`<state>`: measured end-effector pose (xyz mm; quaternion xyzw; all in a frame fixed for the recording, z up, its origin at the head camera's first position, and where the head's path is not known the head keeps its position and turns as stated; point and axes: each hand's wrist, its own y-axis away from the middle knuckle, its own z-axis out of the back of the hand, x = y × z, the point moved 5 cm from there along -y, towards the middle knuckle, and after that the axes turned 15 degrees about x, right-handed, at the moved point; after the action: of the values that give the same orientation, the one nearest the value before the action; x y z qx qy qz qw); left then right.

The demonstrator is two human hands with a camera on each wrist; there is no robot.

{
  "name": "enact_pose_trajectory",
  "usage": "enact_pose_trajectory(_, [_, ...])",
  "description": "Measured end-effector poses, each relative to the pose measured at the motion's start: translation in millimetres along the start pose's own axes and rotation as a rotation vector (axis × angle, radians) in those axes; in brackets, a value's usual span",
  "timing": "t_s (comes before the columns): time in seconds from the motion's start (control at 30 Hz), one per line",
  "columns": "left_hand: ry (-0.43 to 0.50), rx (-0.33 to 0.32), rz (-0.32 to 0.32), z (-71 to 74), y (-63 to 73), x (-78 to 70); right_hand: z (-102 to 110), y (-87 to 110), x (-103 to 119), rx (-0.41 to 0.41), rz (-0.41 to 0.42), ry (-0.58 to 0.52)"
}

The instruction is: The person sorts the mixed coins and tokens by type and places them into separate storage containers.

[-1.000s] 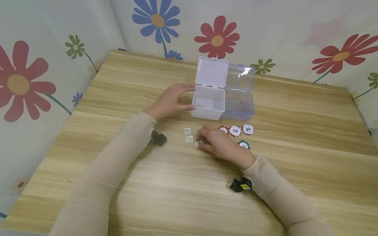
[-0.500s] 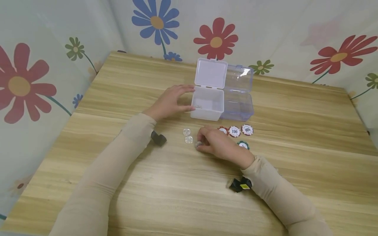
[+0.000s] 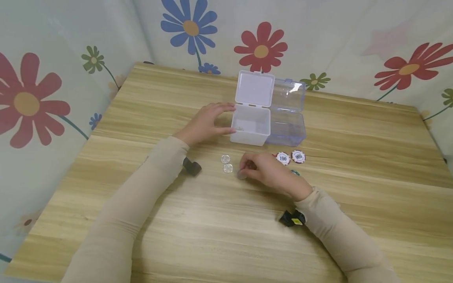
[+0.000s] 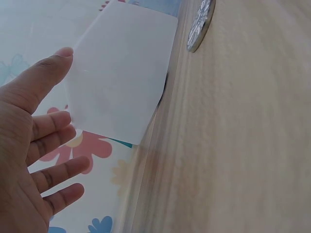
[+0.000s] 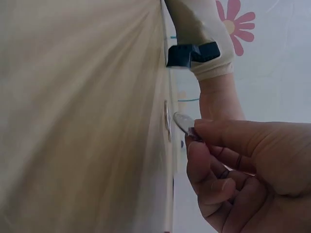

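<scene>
My left hand (image 3: 207,124) has its fingers spread at the left side of a white plastic box (image 3: 249,138), thumb and forefinger by its rim. In the left wrist view the fingers are fairly straight. The box's lid (image 3: 255,88) stands raised, and something small and silvery (image 3: 240,129) lies inside. My right hand (image 3: 267,171) pinches a silver coin (image 5: 182,122) between thumb and forefinger, tilted and just off the table. Left of it, two similar coins, a farther coin (image 3: 225,158) and a nearer coin (image 3: 228,168), lie flat.
Against the white box's right side stands a clear purplish box (image 3: 286,133), lid up. Poker chips lie behind the right hand: a chip marked 100 (image 3: 282,158), a chip marked 500 (image 3: 298,157) and a mostly hidden green chip (image 3: 295,172). A flowered wall backs the wooden table (image 3: 212,236).
The coin under my right fingertips has gone from lying flat to being pinched and tilted up. My right hand has shifted slightly right; my left hand stays by the box.
</scene>
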<state>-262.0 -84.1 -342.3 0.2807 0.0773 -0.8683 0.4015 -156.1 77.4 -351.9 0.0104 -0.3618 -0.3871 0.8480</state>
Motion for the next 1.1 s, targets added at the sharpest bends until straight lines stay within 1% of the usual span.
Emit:
enact_pose_trajectory(0.27, [-0.002, -0.007, -0.006, -1.3, -1.1, 0.1, 18.0, 7.2, -1.8, -0.062, 0.015, -0.004])
enact_pose_trajectory(0.43, [0.003, -0.011, -0.008, -1.2, -0.7, -0.6, 27.5, 10.3, -3.6, -0.073, 0.018, -0.024])
enact_pose_trajectory(0.6, [0.008, -0.006, 0.004, -1.5, -1.0, -0.1, 38.8, 12.8, -5.4, -0.096, -0.009, -0.038])
enact_pose_trajectory(0.77, [0.017, -0.006, 0.012, -1.4, -0.9, 0.5, 48.2, 12.4, -8.2, -0.089, -0.029, -0.074])
enact_pose_trajectory(0.97, [0.025, -0.001, 0.018, -1.0, -0.6, 0.2, 61.7, 10.1, -11.4, -0.135, -0.033, -0.049])
enact_pose_trajectory(1.1, [0.025, 0.002, 0.022, -0.3, -0.2, -1.3, 71.5, 6.4, -15.7, -0.153, -0.044, -0.08])
